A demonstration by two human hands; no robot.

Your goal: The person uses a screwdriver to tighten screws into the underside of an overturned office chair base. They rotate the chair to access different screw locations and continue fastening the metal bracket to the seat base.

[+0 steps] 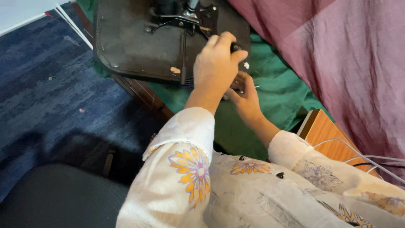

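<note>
Together, left hand (216, 63) and right hand (244, 98) grip a black handle (235, 46).

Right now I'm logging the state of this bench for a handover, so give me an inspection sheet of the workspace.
Surface: green cloth spread over a wooden table, rumpled near the hands.
Job's things: upturned black chair seat on the cloth, its metal bracket facing up; a dark handle at its near edge.
Clutter: small white scrap on the cloth.
Grippers: left hand closed round the dark handle; right hand under it, fingers pinching something small that cannot be made out.
Cables: white and black cords trailing at the right, over a wooden box.
Surroundings: blue carpet to the left, pink fabric to the right, a dark seat in front.
</note>
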